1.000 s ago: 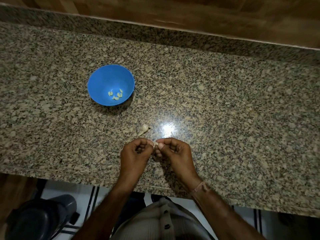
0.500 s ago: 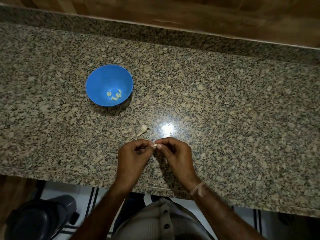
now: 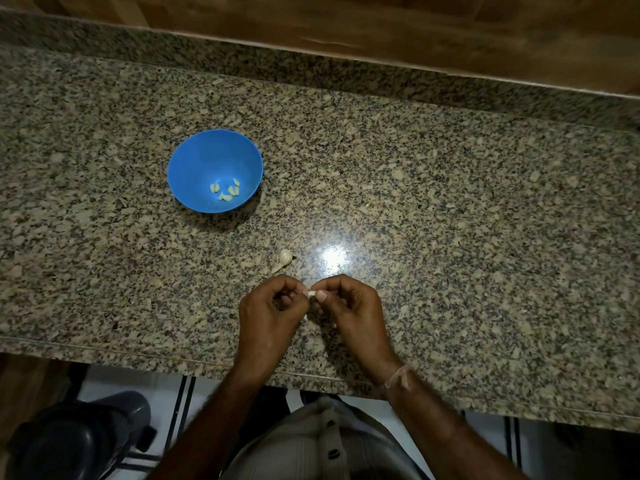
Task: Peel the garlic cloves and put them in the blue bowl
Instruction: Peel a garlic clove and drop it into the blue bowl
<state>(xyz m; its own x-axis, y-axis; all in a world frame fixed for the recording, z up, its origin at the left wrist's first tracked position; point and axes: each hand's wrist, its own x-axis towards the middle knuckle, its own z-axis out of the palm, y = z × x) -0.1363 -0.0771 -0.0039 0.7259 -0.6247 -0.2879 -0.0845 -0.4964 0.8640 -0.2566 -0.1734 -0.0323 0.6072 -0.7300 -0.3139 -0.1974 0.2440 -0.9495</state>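
The left hand (image 3: 268,313) and the right hand (image 3: 349,313) meet just above the counter (image 3: 450,202), close to its near edge and about halfway along it. Both hands are curled up tight. Between their fingertips they pinch one small garlic clove (image 3: 312,293). The grip is almost fully closed, thumb and first finger of each hand squeezing the clove from both sides. Only a small pale bit of the clove shows. It seems to lie sideways, pointing from one hand to the other, but it is too small to be sure. I cannot tell how much skin is left on it.

The blue bowl (image 3: 201,161) sits on the counter well apart from the hands, toward the far edge and toward the left end. A few peeled cloves (image 3: 227,192) lie in the bottom of it, on the side nearest the hands.

This is the thing that matters most for the next move. From the grip, the bowl is away and to the left. The left hand is the nearer one, so it looks like the easy hand to carry the clove over once the skin is off. The right hand would have to cross in front of the left to get there.

Another garlic piece (image 3: 284,259) lies on the counter just beyond the left hand, between the hands and the bowl. It is pale with a thin tail. It looks like it has not been peeled yet, though it could be loose skin.
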